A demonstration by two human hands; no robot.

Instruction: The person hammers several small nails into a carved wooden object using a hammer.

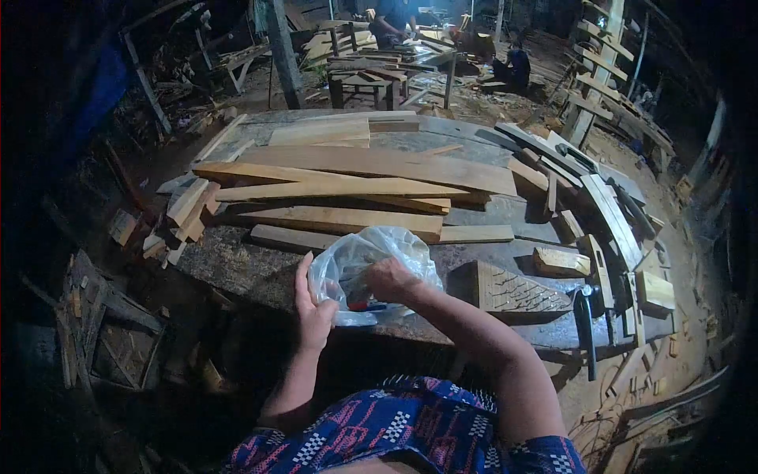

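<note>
A clear plastic bag (422,265) stands with its mouth up at the near edge of the workbench (237,265). My left hand (313,304) grips the bag's left side, thumb near the bottom and fingers up along the plastic. My right hand (392,280) reaches into the mouth of the bag with its fingers curled; what they hold, if anything, is hidden. Something red (359,305) shows through the plastic low in the bag. Right of it sits a wooden block (505,288) covered with rows of nails, and beside that lies a hammer (585,324) with a dark handle.
Long boards (371,164) and strips lie across the bench behind the bag. Short offcuts (187,204) are piled at the left end. A wooden plane (598,272) and more pieces crowd the right side. Farther back, a person (392,24) works at another table.
</note>
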